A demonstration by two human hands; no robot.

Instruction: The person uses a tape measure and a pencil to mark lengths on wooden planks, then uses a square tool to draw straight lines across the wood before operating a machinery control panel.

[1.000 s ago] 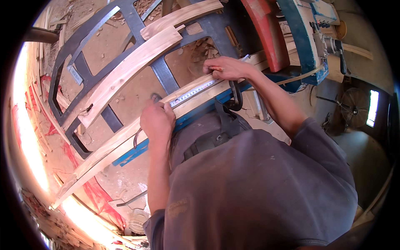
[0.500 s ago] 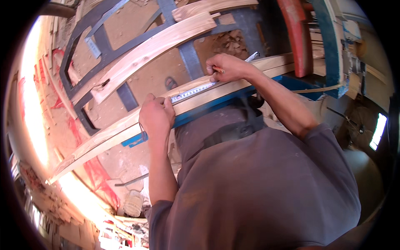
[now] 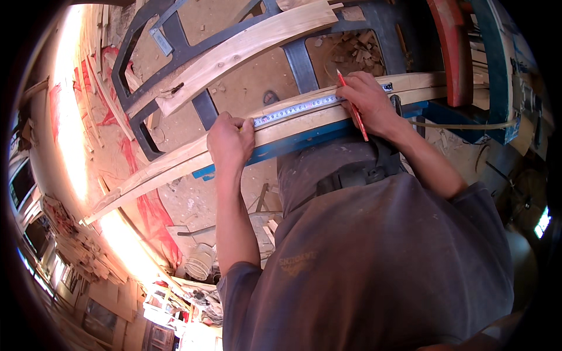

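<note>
Tape measure (image 3: 293, 110) laid along long board (image 3: 293, 127); left hand (image 3: 230, 138) closed on tape's end at board, right hand (image 3: 370, 105) gripping red pencil (image 3: 360, 123) over board, blue beam (image 3: 298, 139) under board

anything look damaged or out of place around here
Yes: the curved board on the dark frame has a dark, ragged flaw near its left end, perhaps a knot or split. Wood scraps lie loose on the floor, and red sheeting is crumpled there too.

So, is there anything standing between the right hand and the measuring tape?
Nothing visible does. The right hand, gripping a red pencil, overlaps the tape in this view; I cannot tell whether they touch.
</note>
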